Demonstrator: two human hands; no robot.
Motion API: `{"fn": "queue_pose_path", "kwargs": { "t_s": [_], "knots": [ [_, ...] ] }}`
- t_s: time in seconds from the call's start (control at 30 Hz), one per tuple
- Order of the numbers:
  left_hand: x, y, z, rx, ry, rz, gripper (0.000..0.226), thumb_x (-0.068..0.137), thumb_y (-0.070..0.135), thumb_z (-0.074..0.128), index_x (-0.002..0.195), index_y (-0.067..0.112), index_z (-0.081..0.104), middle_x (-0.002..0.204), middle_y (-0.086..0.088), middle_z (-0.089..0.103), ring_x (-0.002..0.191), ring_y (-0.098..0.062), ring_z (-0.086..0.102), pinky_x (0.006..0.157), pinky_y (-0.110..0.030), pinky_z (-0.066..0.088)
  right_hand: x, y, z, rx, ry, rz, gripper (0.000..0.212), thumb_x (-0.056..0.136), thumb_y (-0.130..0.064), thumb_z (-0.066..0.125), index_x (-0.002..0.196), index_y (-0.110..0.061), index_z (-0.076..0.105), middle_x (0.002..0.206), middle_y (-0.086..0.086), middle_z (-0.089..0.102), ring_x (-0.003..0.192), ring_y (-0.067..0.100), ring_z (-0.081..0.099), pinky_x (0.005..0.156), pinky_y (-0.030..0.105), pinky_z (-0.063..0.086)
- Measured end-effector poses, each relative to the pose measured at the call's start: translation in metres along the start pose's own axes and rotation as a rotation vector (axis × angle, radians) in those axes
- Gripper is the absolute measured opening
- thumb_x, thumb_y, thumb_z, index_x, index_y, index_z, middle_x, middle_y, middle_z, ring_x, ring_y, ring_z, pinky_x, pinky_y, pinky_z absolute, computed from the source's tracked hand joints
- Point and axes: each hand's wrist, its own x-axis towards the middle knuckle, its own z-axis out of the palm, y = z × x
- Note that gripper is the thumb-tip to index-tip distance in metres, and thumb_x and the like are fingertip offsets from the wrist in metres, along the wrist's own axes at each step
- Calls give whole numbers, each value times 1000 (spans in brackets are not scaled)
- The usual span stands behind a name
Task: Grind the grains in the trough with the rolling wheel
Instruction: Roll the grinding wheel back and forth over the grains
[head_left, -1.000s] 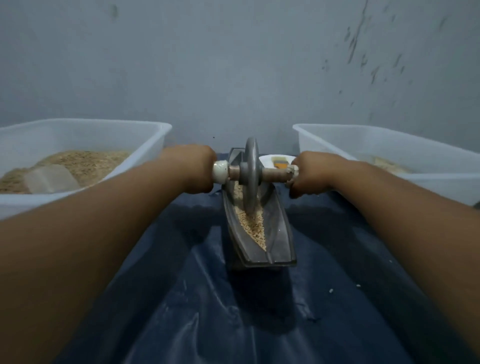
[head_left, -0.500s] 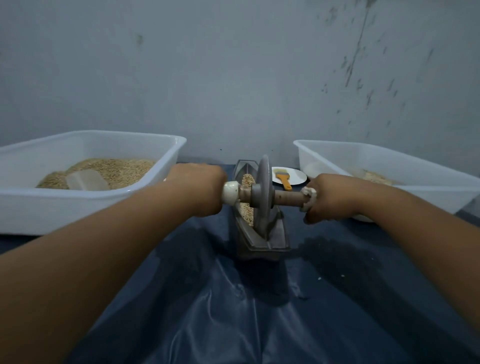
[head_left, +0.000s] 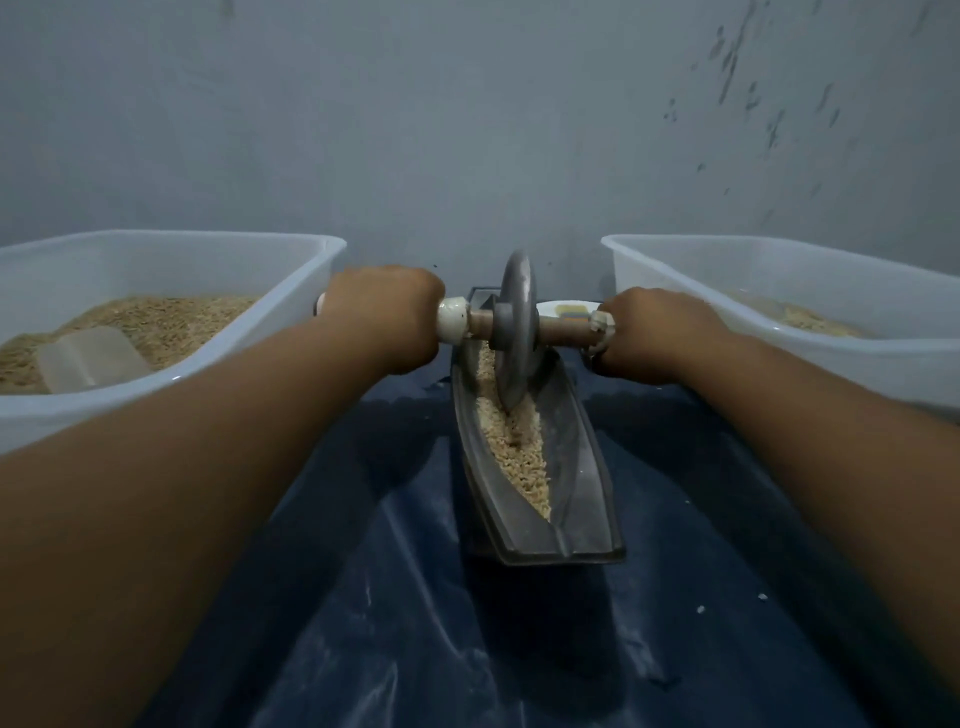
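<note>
A grey boat-shaped metal trough (head_left: 576, 467) lies lengthwise on a dark blue sheet, with pale grains (head_left: 519, 457) along its groove. The grey rolling wheel (head_left: 514, 332) stands upright in the groove towards the far end, its edge pressed into the grains. A wooden axle (head_left: 563, 327) runs through the wheel. My left hand (head_left: 382, 317) grips the axle's left end beside a white collar. My right hand (head_left: 660, 335) grips the right end.
A white plastic tub (head_left: 291, 306) of husked grain with a clear scoop (head_left: 88, 358) stands at the left. A second white tub (head_left: 779, 358) stands at the right. A white plate (head_left: 563, 310) with an orange item lies behind the wheel. A grey wall is close behind.
The wheel has rolled away from me, from the trough's near end to its far part, with both hands still on the axle. The grains nearer me are uncovered again.
</note>
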Motion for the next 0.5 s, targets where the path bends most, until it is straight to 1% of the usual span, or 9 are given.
{"fn": "queue_pose_path", "kwargs": {
  "t_s": [0.1, 0.23, 0.3, 0.4, 0.5],
  "knots": [
    [6, 1, 0, 32, 23, 9, 15, 76, 20, 64, 83, 27, 53, 71, 3, 50, 71, -22, 54, 65, -33, 39, 7, 3, 7, 38, 0, 8, 22, 71, -40, 66, 69, -29, 46, 73, -7, 56, 64, 18, 54, 52, 25, 33],
    [0, 5, -13, 44, -65, 33, 17, 76, 21, 66, 89, 27, 56, 78, 2, 58, 76, -22, 58, 69, -34, 45, -7, 3, 3, 79, -54, -17, 22, 68, -38, 67, 66, -29, 47, 71, -12, 50, 66, 19, 54, 57, 27, 39],
    [-14, 6, -20, 17, -103, 32, 18, 77, 22, 68, 90, 27, 56, 82, 1, 60, 77, -21, 59, 70, -33, 47, -21, -1, -6, 61, -68, -28, 20, 68, -37, 68, 67, -29, 50, 71, -12, 52, 65, 16, 53, 56, 27, 39],
    [-45, 6, -29, -13, -129, 48, 18, 78, 25, 67, 86, 30, 52, 84, 2, 61, 78, -21, 59, 70, -31, 47, -49, -6, -24, -4, -56, -59, 17, 71, -37, 69, 72, -28, 55, 72, -10, 57, 62, 11, 53, 52, 25, 37],
    [-72, 5, -41, -17, -113, 83, 19, 79, 27, 65, 82, 30, 47, 80, 5, 56, 78, -19, 58, 68, -29, 44, -82, -8, -43, -25, -56, -88, 15, 74, -39, 68, 75, -27, 59, 71, -9, 61, 64, 8, 55, 51, 25, 37]
  ]
}}
